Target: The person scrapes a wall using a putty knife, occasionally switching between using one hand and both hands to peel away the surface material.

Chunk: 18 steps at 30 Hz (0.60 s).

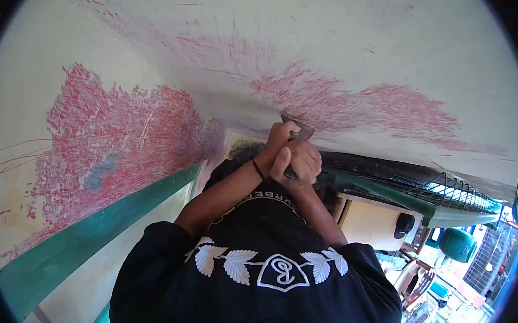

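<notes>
My left hand (pixel 283 137), with a black band at the wrist, is closed on a scraper (pixel 303 128) near its blade. Just below it in the view, my right hand (pixel 300 164) is wrapped round the scraper's handle, whose dark end pokes out beside the thumb. The flat metal blade lies against a pale wall (pixel 399 45), at the edge of a scratched red patch (pixel 359 108). The blade's tip and part of the handle are hidden by my fingers.
On the left is another wall with a large scraped red patch (pixel 129 134) above a green band (pixel 104 223). To the right are a wire rack (pixel 464 192), a black cap (pixel 404 225), a green container (pixel 458 244) and a wooden chair (pixel 420 284).
</notes>
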### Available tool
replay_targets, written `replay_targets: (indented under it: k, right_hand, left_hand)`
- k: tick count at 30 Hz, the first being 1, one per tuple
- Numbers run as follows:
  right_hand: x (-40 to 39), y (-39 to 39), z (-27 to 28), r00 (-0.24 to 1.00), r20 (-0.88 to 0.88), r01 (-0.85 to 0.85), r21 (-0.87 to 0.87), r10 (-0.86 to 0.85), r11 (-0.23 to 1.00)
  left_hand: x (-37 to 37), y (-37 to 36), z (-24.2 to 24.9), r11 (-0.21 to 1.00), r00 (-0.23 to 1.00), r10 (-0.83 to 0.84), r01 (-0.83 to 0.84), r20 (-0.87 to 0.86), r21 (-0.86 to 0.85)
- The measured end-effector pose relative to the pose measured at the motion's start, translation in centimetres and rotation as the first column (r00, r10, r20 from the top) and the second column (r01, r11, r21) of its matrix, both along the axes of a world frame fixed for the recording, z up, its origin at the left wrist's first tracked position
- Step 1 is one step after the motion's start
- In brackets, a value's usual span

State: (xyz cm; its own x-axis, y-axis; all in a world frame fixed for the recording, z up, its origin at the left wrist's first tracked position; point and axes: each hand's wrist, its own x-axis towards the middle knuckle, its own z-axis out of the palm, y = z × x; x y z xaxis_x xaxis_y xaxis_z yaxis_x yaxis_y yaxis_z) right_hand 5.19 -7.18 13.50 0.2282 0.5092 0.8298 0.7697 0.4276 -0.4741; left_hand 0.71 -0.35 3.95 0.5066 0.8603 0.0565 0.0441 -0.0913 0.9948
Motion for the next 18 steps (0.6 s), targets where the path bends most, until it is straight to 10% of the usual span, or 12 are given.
replay_targets:
  k: [1,3,7,11,15,18]
  right_hand:
    - [-0.1,0.2,1.2,1.000,-0.030,-0.005,0.050,0.006,0.999]
    - [-0.5,0.6,2.9,0.998,-0.059,0.040,0.139,-0.032,0.989]
    - [-0.1,1.0,-0.5,1.000,-0.002,0.015,-0.018,-0.015,1.000]
    - [-0.1,0.6,3.3,0.996,-0.060,-0.057,0.171,0.068,0.984]
    - [-0.2,1.2,-0.8,0.999,0.028,0.039,-0.030,-0.038,0.999]
    - [-0.3,1.3,2.9,0.999,-0.053,-0.006,0.121,0.013,0.993]
  left_hand:
    - [0.3,-0.4,1.8,0.999,0.997,0.035,-0.036,0.069,0.008]
    - [0.3,0.1,5.7,0.861,0.984,0.095,-0.007,0.148,-0.508]
    - [-0.5,1.1,0.9,0.956,0.993,-0.103,0.082,-0.060,-0.281]
    - [0.3,-0.3,5.7,0.993,0.990,0.108,-0.111,0.096,0.030]
    - [-1.0,1.9,-3.1,0.921,0.980,-0.191,0.158,-0.059,-0.357]
    - [-0.3,0.6,2.2,1.000,1.000,-0.006,0.006,0.031,-0.011]
